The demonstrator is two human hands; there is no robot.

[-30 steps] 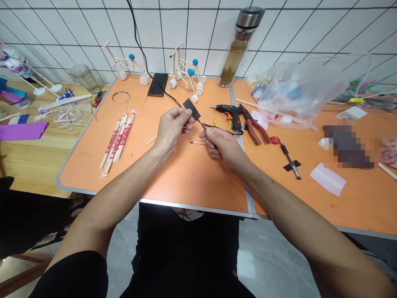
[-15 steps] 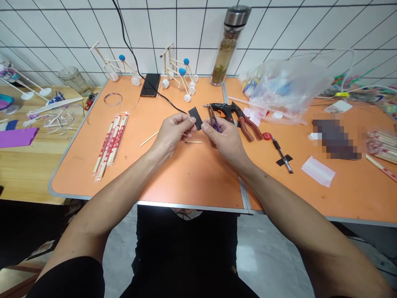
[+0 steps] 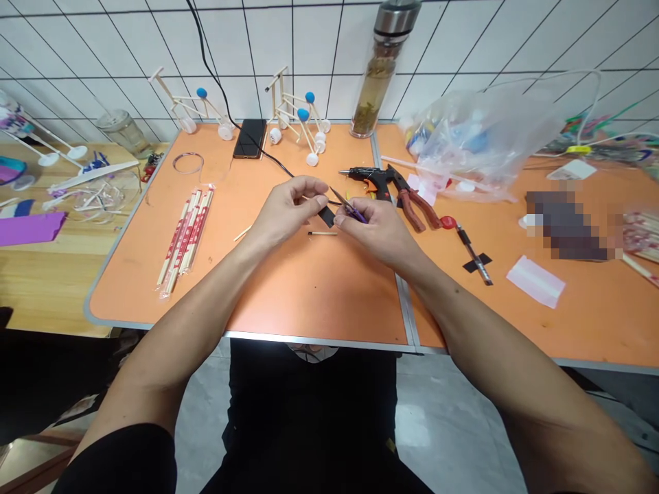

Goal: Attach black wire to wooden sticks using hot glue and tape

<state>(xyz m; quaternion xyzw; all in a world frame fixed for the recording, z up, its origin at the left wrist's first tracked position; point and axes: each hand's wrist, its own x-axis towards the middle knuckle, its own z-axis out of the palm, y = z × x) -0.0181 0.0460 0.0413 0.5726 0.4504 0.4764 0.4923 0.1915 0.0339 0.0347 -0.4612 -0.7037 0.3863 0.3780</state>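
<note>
A small black strip [image 3: 326, 217] sits tilted between my two hands. My left hand [image 3: 291, 209] is closed with its thumb over the strip's upper end; its index finger arches above, and the other fingers are partly hidden. My right hand [image 3: 378, 225] grips purple-handled scissors [image 3: 353, 211], blades pointing up and left, with its thumb tip at the strip's lower end. Just below the hands lies a short wooden stick [image 3: 324, 234] with a dark end. Another thin stick [image 3: 241, 233] pokes out beside my left wrist.
Behind my hands are a black glue gun [image 3: 371, 180] and red-handled pliers [image 3: 416, 206]. Wrapped chopsticks [image 3: 185, 240] lie left. Stick models [image 3: 293, 113], a phone [image 3: 250, 139] and a tall bottle [image 3: 378, 82] line the wall. A pen [image 3: 474, 254] and plastic bag [image 3: 473, 147] are right.
The black strip has dropped lower and tilted. My left index finger has lifted away from it, and the scissors have swung from upright toward the left.
</note>
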